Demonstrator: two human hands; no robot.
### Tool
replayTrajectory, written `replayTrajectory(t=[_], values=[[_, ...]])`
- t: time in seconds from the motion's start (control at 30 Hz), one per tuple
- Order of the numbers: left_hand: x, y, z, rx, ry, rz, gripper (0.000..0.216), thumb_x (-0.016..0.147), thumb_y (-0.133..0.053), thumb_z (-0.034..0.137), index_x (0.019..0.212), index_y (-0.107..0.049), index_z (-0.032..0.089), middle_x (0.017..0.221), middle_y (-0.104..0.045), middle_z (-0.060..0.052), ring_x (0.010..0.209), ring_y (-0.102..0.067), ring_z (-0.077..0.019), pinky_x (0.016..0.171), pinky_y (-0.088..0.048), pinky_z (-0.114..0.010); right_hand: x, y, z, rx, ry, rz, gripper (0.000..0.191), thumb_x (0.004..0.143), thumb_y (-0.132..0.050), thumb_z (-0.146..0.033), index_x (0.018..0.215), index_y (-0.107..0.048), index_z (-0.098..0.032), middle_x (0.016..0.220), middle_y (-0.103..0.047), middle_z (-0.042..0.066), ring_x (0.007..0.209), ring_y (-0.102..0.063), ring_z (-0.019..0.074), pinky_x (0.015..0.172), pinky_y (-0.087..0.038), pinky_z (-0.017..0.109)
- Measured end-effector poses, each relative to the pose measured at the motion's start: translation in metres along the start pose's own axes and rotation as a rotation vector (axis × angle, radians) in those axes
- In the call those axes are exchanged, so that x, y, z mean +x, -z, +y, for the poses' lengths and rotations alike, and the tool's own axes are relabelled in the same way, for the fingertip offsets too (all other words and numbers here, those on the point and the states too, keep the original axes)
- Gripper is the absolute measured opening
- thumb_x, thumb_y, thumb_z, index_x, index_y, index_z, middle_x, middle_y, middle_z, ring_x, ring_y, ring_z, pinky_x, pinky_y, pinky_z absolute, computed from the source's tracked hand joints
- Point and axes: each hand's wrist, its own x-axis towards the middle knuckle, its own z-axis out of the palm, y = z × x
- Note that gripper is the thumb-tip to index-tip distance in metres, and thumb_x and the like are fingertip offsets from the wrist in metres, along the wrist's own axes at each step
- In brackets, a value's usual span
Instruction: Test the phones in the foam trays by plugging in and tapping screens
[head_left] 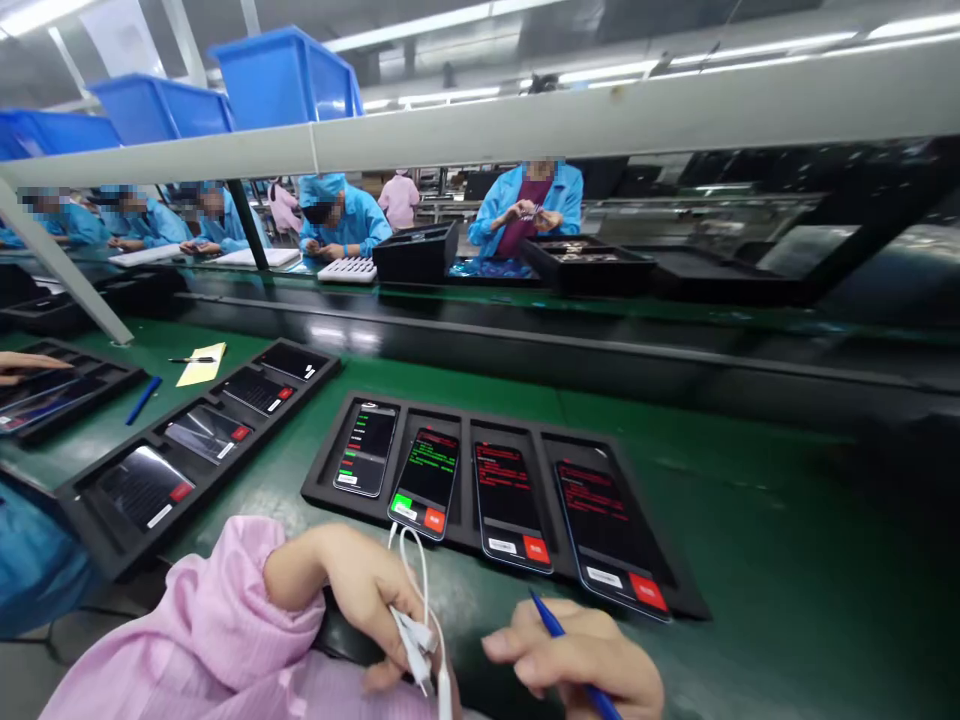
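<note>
My left hand [371,590] is closed around a bunch of white cables [414,640] with plugs, low in front of the tray. One thin cable runs up toward the bottom edge of the second smartphone [424,480], whose screen shows green text; whether it is plugged in I cannot tell. A blue pen-like stick [547,614] is gripped in my right hand [589,655], its tip pointing up and left. Four compartments of a black foam tray [360,405] hold phones: one with a list [366,447] and two with red text, the third phone [511,500] and the rightmost phone [609,530].
Left of me lies another black tray [161,425] of phones. Beyond it are a blue pen [143,400], a yellow note [201,365] and another person's hand [34,365]. A pale shelf beam [480,130] carrying blue bins [274,80] crosses above. Co-workers sit across the line.
</note>
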Motion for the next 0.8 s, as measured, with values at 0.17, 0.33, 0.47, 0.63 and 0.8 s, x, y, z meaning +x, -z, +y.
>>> replayTrajectory(t=[0.17,0.33,0.47,0.63,0.8], values=[[-0.034,-0.006,0.011,0.189,0.014,0.179,0.087,0.094,-0.041,0.074,0.141,-0.056,0.002,0.063,-0.068,-0.008,0.071,-0.066,-0.0223,0.072,-0.055,-0.028,0.013,0.005,-0.008,-0.154,-0.022,0.028,0.038,0.100,-0.048,-0.058,0.097,-0.071,-0.028,0.079,-0.077,0.002,0.045,-0.055,0.0137,0.044,-0.046,0.025],[-0.085,-0.023,0.005,0.187,0.098,0.582,0.065,0.094,-0.051,0.069,0.121,-0.070,0.013,0.063,-0.067,-0.004,0.063,-0.060,-0.0157,0.064,-0.048,-0.023,0.003,0.058,-0.001,-0.961,0.121,-0.029,0.032,0.087,-0.072,-0.057,0.098,-0.070,-0.027,0.096,-0.078,0.006,0.076,-0.065,0.0221,0.076,-0.052,0.039],[-0.119,-0.033,-0.007,0.043,0.125,1.016,0.060,0.089,-0.061,0.064,0.114,-0.071,0.011,0.066,-0.066,-0.003,0.049,-0.044,-0.0087,0.050,-0.035,-0.020,-0.024,0.127,0.012,-1.285,-0.230,0.222,0.054,0.088,-0.049,-0.078,0.085,-0.069,-0.028,0.094,-0.077,0.011,0.080,-0.068,0.0288,0.079,-0.051,0.048],[-0.127,-0.028,-0.023,0.087,0.253,1.531,0.055,0.081,-0.062,0.056,0.113,-0.073,0.012,0.095,-0.075,-0.013,0.063,-0.061,-0.0157,0.056,-0.048,-0.026,-0.056,0.174,0.020,-1.134,-0.740,0.587,0.070,0.065,-0.044,-0.098,0.066,-0.056,-0.029,0.109,-0.074,0.019,0.087,-0.072,0.0345,0.068,-0.054,0.044],[-0.119,-0.024,-0.034,0.276,0.328,1.837,0.067,0.072,-0.065,0.061,0.123,-0.073,0.019,0.149,-0.058,-0.014,0.149,-0.040,-0.0361,0.125,-0.027,-0.051,-0.068,0.153,0.033,-0.937,-0.812,0.681,0.069,0.064,-0.047,-0.094,0.073,-0.049,-0.026,0.126,-0.067,0.025,0.119,-0.064,0.0398,0.096,-0.052,0.051]])
